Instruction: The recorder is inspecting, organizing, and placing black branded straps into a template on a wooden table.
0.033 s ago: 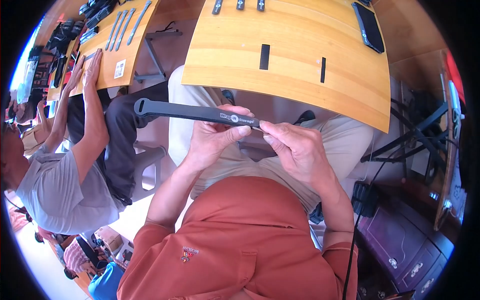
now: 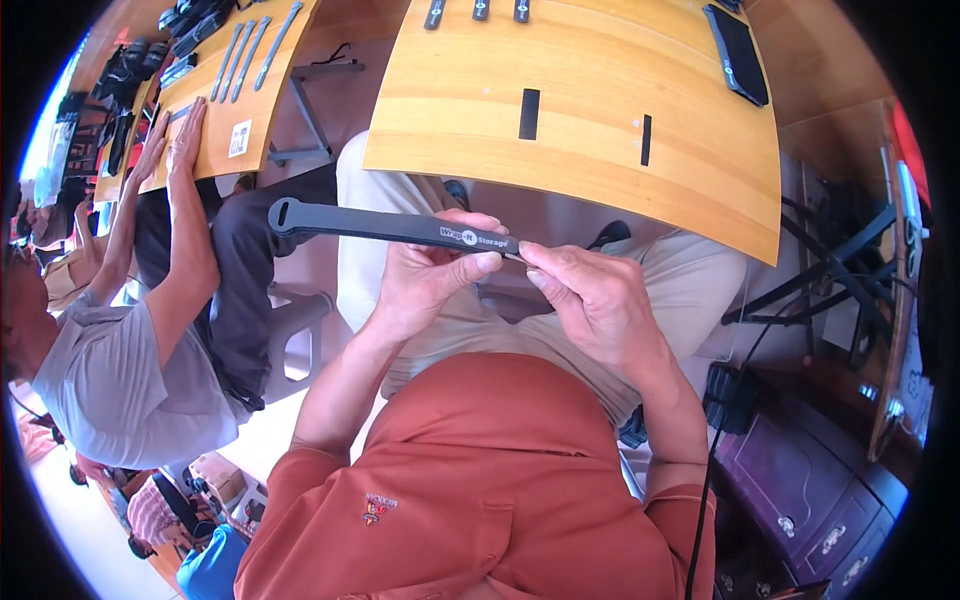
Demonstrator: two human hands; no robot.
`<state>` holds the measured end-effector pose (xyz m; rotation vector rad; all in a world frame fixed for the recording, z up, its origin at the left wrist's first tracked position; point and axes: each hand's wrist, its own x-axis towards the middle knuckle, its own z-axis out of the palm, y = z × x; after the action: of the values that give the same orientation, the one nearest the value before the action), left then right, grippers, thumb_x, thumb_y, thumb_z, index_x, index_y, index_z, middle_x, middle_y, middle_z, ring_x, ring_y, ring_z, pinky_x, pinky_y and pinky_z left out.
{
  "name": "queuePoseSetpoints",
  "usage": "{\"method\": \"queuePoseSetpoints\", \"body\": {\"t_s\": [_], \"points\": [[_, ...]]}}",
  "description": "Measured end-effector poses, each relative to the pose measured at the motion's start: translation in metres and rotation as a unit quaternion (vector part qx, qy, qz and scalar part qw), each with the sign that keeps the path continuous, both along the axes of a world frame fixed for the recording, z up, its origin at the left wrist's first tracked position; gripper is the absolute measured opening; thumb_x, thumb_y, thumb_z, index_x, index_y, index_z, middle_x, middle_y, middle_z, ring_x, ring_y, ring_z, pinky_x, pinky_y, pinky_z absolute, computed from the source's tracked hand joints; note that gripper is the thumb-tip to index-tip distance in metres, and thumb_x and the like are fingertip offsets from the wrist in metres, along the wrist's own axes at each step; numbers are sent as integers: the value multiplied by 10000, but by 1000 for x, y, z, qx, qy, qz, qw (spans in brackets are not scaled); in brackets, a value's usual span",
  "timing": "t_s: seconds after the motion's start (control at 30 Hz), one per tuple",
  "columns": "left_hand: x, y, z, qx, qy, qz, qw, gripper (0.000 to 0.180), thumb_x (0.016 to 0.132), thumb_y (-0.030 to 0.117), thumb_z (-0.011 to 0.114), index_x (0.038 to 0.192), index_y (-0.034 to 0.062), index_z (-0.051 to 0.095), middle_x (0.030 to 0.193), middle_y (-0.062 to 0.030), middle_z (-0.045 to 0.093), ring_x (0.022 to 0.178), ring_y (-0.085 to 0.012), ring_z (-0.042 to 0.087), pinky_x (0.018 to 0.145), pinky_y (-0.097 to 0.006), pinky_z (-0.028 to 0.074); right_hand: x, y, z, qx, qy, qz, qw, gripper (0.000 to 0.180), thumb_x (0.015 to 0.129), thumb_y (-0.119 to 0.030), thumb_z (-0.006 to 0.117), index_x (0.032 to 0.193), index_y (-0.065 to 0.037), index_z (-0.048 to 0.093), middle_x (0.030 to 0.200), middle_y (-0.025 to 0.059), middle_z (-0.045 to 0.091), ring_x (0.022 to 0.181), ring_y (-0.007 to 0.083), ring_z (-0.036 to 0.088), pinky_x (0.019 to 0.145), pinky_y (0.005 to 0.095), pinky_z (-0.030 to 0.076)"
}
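A dark grey hook-and-loop strap (image 2: 350, 220) with pale lettering stretches out over my lap, its rounded, slotted end pointing left. My left hand (image 2: 430, 275) is closed around the strap near its lettered part, thumb below and fingers behind. At the strap's right end, the thumb and fingertips of my right hand (image 2: 600, 300) pinch the tip. Whatever small part lies between those right fingertips is mostly covered. Beyond my hands, two short black strips, a wider one (image 2: 529, 114) and a narrow one (image 2: 646, 140), lie on the wooden table (image 2: 440, 120).
Several dark straps, including one (image 2: 480, 9), lie along the table's far edge, and a black bundle (image 2: 738, 55) sits at its right corner. At left, a co-worker's hands (image 2: 180, 140) rest on another table with grey straps (image 2: 250, 60). A black cable (image 2: 715, 440) hangs beside my right arm.
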<state>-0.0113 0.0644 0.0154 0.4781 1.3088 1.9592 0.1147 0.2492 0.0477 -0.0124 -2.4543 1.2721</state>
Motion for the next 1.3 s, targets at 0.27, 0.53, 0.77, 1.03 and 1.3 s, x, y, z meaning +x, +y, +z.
{"method": "queuePoseSetpoints", "body": {"t_s": [0.27,0.53,0.77,1.03,1.3], "points": [[1,-1,-2,1,6,-6,1000,328,890,-61,756,1202,24,703,1088,-72,740,997,-136,698,882,-280,587,2,0,3,-4,-12,1,1000,251,885,-36,723,1136,-47,737,848,116,727,714,296,711,588,379,545],[3,-1,0,-2,0,5,1000,320,889,-38,770,1196,22,704,1084,-74,741,977,-136,704,878,-277,590,2,-2,2,3,-9,-2,1000,249,882,-30,716,1130,-45,735,843,117,726,707,296,710,580,386,539],[6,0,4,-38,38,19,998,297,894,-27,773,1180,12,707,1073,-67,734,980,-127,693,858,-262,579,4,-7,1,50,-5,-22,999,266,874,-39,715,1138,-61,727,887,95,740,724,286,717,583,386,546],[23,5,-4,-46,169,115,978,300,895,-51,753,1180,20,692,1126,-81,681,980,-146,679,847,-255,560,6,-23,1,4,-46,-75,996,262,924,-14,691,1184,-21,724,973,165,753,771,301,738,639,360,572],[26,4,-13,-109,375,142,910,312,869,-42,776,1161,27,693,1119,-118,674,958,-187,694,803,-292,580,7,-35,-12,116,-41,-108,987,324,901,-51,664,1222,-77,703,883,91,726,716,306,712,589,412,552]]}}
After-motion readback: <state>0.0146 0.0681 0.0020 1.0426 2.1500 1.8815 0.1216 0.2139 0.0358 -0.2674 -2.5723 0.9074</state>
